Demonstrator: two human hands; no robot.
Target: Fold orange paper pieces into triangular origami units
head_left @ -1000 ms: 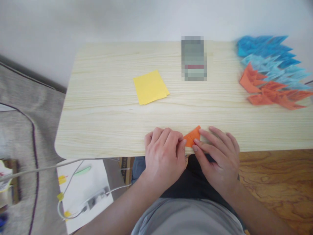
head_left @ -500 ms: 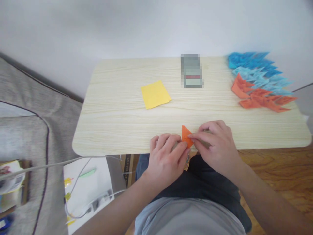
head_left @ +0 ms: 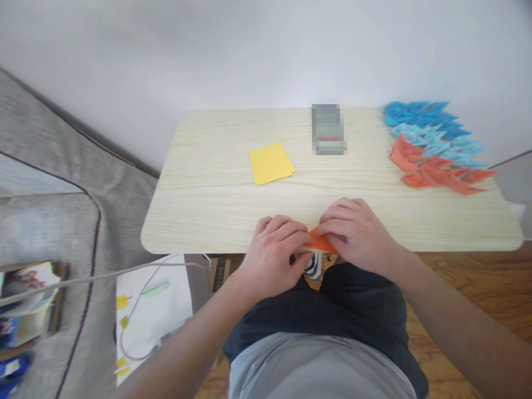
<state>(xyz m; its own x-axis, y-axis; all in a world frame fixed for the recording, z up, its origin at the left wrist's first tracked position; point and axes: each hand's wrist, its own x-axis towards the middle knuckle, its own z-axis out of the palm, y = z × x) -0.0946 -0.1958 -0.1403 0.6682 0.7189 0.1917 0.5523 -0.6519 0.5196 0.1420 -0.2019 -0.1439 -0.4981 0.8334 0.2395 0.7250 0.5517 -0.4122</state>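
Between my two hands, at the front edge of the table, is a small folded piece of orange paper [head_left: 320, 240]. My left hand [head_left: 276, 252] has its fingers closed at the paper's left end. At its right side the curled fingers of my right hand [head_left: 353, 230] pinch the paper and cover part of it. Only the middle of the paper shows, so its full shape is hidden. Beyond my hands lies a small stack of yellow paper squares [head_left: 271, 164].
Blue [head_left: 415, 113], light blue [head_left: 436, 143] and orange folded paper pieces [head_left: 440, 170] lie in rows at the right of the pale wooden table [head_left: 199, 183]. A pixelated object [head_left: 328, 130] is near the wall. A cable [head_left: 103, 275] and a grey sofa [head_left: 54, 233] are at left.
The orange paper has turned from standing point-up to lying more sideways along the table edge. My right hand has shifted left over it, and the camera view has moved slightly.
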